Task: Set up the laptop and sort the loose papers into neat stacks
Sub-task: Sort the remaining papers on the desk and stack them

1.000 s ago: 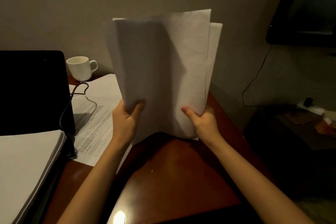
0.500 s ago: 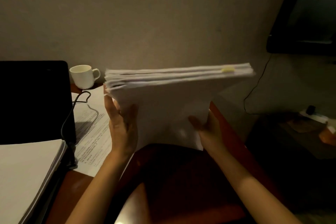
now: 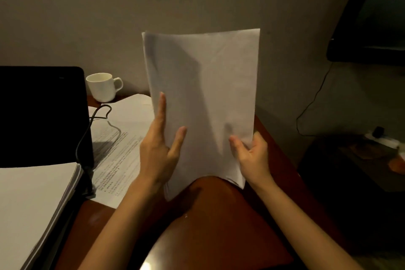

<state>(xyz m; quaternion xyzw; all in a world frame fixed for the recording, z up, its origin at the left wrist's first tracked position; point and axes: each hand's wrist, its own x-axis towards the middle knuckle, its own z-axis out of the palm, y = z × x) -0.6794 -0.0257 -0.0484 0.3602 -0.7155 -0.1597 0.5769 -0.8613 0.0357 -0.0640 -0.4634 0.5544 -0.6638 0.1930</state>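
Observation:
I hold a stack of white papers [image 3: 203, 94] upright above the reddish-brown desk [image 3: 219, 226], its lower edge near the desk top. My left hand [image 3: 160, 151] lies along the stack's left edge with straight fingers, thumb on the front sheet. My right hand [image 3: 252, 155] grips the lower right edge, fingers curled behind it. The black laptop [image 3: 41, 116] stands open at the left with a dark screen. A second thick paper stack [image 3: 30, 210] lies in front of it. Printed sheets [image 3: 118, 144] lie flat beside the laptop.
A white mug [image 3: 103, 86] stands by the wall behind the printed sheets. A black cable [image 3: 87, 133] loops from the laptop's right side. A dark monitor [image 3: 370, 17] hangs at the upper right, with a low dark table [image 3: 361, 160] beyond the desk's right edge.
The stack was tipped flat with its edge toward me half a second ago; now it stands upright again. My left hand's fingers have straightened along the left edge.

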